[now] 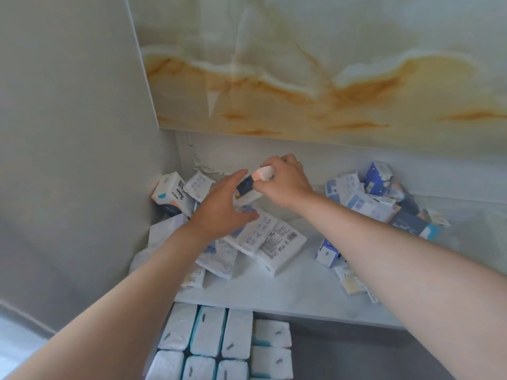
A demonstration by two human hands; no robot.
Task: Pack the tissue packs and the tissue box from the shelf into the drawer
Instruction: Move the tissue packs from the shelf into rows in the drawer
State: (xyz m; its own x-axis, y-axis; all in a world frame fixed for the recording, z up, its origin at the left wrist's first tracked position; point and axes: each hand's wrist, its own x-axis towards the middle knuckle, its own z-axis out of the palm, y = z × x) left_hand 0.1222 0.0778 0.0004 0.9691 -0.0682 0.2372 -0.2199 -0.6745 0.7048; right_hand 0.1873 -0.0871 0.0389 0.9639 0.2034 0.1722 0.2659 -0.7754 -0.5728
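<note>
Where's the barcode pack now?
Head view: barcode pack lies mid-shelf between the forearms, beside the left hand, below the small pack gripped by the right hand.

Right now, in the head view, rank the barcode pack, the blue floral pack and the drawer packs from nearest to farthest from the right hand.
1. Barcode pack: on the shelf, just below the right hand, which grips a small pack.
2. Blue floral pack: back of the shelf, on the right.
3. Drawer packs: lower left, below the shelf's front edge.
</note>
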